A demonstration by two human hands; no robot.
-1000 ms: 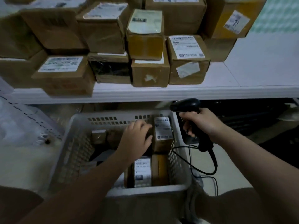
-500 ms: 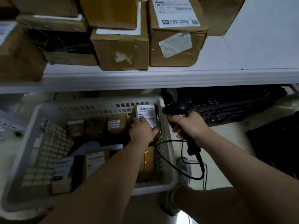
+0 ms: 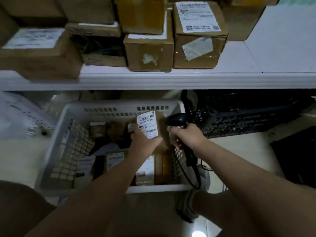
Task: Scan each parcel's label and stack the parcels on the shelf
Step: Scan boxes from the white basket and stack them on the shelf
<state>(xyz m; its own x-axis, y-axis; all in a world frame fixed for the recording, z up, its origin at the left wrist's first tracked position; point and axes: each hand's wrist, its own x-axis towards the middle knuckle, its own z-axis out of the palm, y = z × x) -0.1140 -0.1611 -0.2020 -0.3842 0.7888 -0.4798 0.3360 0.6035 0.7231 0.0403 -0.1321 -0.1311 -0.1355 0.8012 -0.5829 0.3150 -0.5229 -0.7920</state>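
The person's left hand [image 3: 143,142] and right hand [image 3: 186,139] are bare, as are both forearms down to the picture's lower edge. The one worn thing on show is grey, soft-looking footwear [image 3: 187,207] (shoe or sock unclear) on a foot just beside the white basket's [image 3: 159,188] near right corner.

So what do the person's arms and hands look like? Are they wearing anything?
The left hand and right hand are bare, with no gloves, and no watch or bracelet shows at the wrists. Both arms are bare too, with no sleeve in view down to the picture's edge.
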